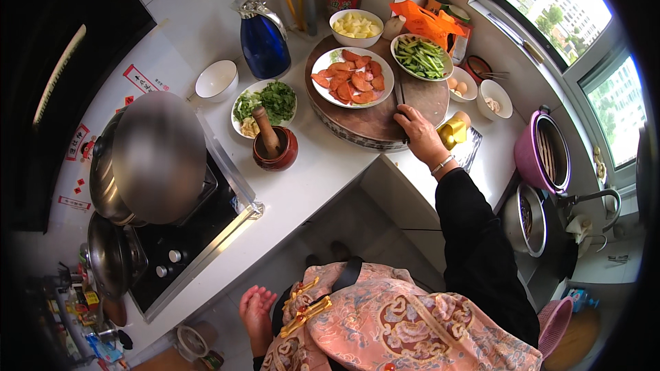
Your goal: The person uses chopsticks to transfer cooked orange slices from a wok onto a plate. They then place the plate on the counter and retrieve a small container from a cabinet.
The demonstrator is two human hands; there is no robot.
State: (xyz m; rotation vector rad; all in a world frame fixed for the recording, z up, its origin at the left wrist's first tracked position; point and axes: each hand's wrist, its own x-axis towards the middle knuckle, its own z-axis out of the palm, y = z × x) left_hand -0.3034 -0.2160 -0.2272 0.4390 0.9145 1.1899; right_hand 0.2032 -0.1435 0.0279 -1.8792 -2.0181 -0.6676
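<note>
My right hand point(425, 136) is at the near right edge of a round wooden chopping board point(361, 122). Its fingers are closed over a thin dark utensil point(401, 91), mostly hidden beneath them; its kind is unclear. Left of that hand, a white plate of reddish sausage slices point(356, 80) lies on the board. A bowl of green vegetable strips point(422, 56) rests at the board's right side. My left hand point(256, 309) hangs low beside my body, holding nothing, fingers loosely curled and a little apart.
A gold package point(454, 132) lies right of my right hand, near eggs point(458, 86). Left stand a mortar with pestle point(277, 149), chopped greens point(270, 102), a blue jug point(265, 44) and an empty bowl point(217, 80). Pans flank the black gas hob point(178, 247); a steel basin point(526, 219) is right.
</note>
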